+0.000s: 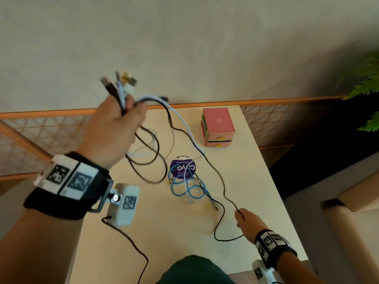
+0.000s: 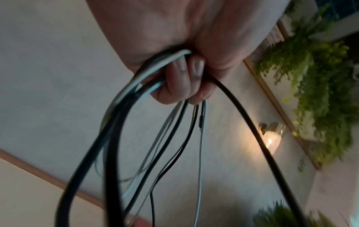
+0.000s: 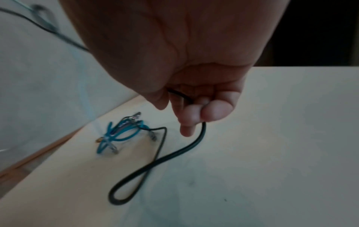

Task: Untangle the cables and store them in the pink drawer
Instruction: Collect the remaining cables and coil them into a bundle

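My left hand (image 1: 121, 117) is raised above the table's back left and grips a bundle of cables (image 2: 136, 95), black, white and pale blue, with several plugs (image 1: 121, 83) sticking up past the knuckles. Loops hang down from that fist. One long black cable (image 1: 217, 177) runs from the bundle across the table to my right hand (image 1: 243, 219), which pinches it (image 3: 202, 130) low over the table's right side. A blue cable (image 1: 185, 190) lies coiled mid-table with a thin black lead through it. The pink drawer unit (image 1: 218, 127) stands at the back right, its drawers pushed in.
A round purple disc (image 1: 182, 168) with white print lies on the pale table (image 1: 164, 232) just behind the blue coil. A wooden lattice rail (image 1: 51, 128) runs behind the table. Green plants (image 1: 367, 87) hang at the far right. A beige box edge (image 1: 359, 193) sits right of the table.
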`<state>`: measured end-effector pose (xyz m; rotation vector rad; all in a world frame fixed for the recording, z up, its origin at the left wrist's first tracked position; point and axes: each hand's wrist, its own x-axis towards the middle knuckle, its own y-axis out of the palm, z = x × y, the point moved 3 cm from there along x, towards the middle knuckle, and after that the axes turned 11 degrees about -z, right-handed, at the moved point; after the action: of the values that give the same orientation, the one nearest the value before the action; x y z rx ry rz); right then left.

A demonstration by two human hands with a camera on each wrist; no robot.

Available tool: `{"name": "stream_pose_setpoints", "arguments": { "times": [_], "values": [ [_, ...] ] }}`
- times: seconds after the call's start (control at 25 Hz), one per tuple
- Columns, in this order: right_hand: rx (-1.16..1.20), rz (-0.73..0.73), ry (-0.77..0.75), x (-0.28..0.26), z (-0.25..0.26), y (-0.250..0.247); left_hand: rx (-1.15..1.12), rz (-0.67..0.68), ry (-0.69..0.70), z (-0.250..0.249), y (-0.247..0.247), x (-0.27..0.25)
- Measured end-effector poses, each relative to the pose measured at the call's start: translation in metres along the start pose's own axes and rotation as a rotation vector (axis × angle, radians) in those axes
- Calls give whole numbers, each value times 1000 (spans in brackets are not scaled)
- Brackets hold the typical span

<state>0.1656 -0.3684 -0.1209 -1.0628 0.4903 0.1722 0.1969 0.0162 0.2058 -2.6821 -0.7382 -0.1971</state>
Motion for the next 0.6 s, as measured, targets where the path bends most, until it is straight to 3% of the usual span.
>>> {"name": "stream_pose_setpoints", "arguments": {
  "times": [0.12, 0.2, 0.28, 0.36, 0.44, 0.6],
  "values": [
    [55, 3, -169, -26, 22, -8, 253, 237, 108, 21, 19, -39],
    [41, 31, -273, -40, 36, -6, 249, 330, 74, 40, 28, -61],
    [-2, 150, -345, -48, 46, 2, 287, 403, 44, 62, 35, -79],
    [-134, 303, -370, -50, 53, 11, 357, 482, 31, 82, 39, -98],
    [-341, 356, -387, -47, 59, 15, 436, 602, -7, 101, 42, -119],
    [-519, 108, -287, -26, 75, -3, 575, 817, -116, 126, 40, -159]
  ]
}}
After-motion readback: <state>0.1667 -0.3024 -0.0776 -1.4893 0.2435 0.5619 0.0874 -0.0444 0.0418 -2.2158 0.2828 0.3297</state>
